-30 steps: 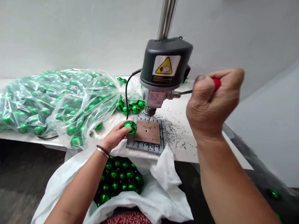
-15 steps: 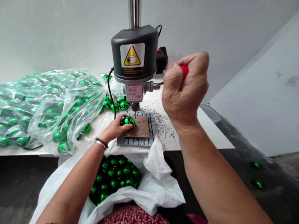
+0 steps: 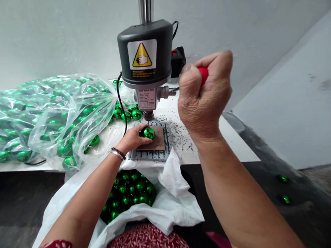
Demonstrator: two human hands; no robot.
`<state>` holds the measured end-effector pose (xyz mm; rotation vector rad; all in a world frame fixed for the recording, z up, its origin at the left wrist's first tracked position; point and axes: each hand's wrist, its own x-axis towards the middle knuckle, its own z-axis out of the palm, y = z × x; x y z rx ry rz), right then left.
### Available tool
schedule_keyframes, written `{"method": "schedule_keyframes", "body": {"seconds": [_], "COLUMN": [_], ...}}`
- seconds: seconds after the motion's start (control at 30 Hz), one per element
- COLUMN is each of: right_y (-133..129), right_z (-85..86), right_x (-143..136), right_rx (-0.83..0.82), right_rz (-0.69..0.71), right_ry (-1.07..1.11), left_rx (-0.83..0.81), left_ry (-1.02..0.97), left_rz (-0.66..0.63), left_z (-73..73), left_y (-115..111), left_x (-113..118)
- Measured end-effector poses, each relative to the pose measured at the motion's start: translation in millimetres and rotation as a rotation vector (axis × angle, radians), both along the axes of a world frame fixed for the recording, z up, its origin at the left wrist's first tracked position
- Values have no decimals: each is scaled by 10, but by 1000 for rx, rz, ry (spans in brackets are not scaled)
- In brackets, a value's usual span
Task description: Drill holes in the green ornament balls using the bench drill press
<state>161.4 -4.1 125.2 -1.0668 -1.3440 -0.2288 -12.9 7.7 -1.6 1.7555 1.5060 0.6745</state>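
Observation:
A small bench drill press (image 3: 144, 55) stands on the table, dark grey with a yellow warning sticker. My left hand (image 3: 135, 137) grips a shiny green ball (image 3: 149, 133) between thumb and fingers. The ball sits on a brown board (image 3: 160, 140) directly under the drill bit (image 3: 148, 123); whether the bit touches it I cannot tell. The board lies on the grey slotted base (image 3: 167, 154). Raised at the right, my right hand (image 3: 205, 92) is wrapped round the red knob (image 3: 203, 76) of the drill's feed lever.
A clear plastic bag (image 3: 56, 113) full of green balls lies on the left of the white table (image 3: 236, 151). Loose balls (image 3: 126, 116) sit behind the base. A white sack (image 3: 173, 214) with many balls hangs open at my lap. Dark shavings surround the base; two balls (image 3: 284, 178) lie lower right.
My left hand has moved the green ball slightly right, from beside the bit to beneath it. My right hand stays on the lever knob. The view has shifted slightly.

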Motion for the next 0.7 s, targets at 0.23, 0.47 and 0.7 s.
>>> {"method": "schedule_keyframes", "body": {"seconds": [0.23,0.47,0.7], "right_y": [-7,-34,-153], "right_z": [-44,-73,-153], "right_x": [23,24,60], "right_rx": [-20,65,28], "right_rz": [18,26,-12], "right_ry": [-41,-6,-56], "left_rx": [-46,-44,-18], "left_ry": [-144,-125,-134], "left_rz": [20,64,50], "left_z": [-137,-113,-177], "left_y": [15,-39,-32], "left_x": [32,80,55]}}
